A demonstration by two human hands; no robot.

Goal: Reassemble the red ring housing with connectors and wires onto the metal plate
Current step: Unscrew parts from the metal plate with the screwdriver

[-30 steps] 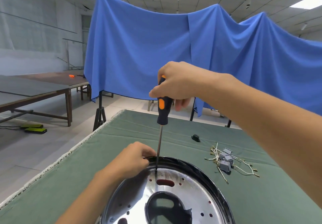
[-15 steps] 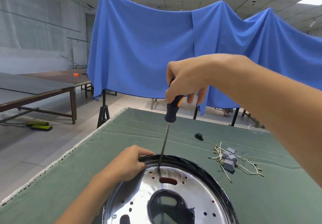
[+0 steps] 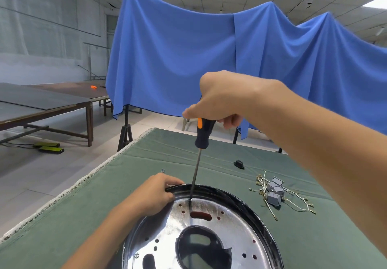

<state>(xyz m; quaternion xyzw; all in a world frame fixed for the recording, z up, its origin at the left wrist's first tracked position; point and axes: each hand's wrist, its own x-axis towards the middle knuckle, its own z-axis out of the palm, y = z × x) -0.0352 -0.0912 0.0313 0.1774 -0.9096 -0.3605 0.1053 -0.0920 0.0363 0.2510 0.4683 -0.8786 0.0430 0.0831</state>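
Head view has your right hand [image 3: 219, 99] raised, its grip clenched round the screwdriver [image 3: 202, 134] standing tip-down on the metal plate [image 3: 219, 224] on the bench [image 3: 83, 216], your left hand [image 3: 150, 195] pinching the plate's far rim, connectors and wires [image 3: 274, 193] lying just right.

Workshop: worktables [image 3: 48, 103], blue backdrop [image 3: 178, 59].

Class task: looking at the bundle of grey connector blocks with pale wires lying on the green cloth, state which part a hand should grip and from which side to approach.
Grip the bundle of grey connector blocks with pale wires by the boxy grey blocks, coming from above. They are its solid, raised parts; the thin wires splay flat on the green cloth and would likely slip or tangle.
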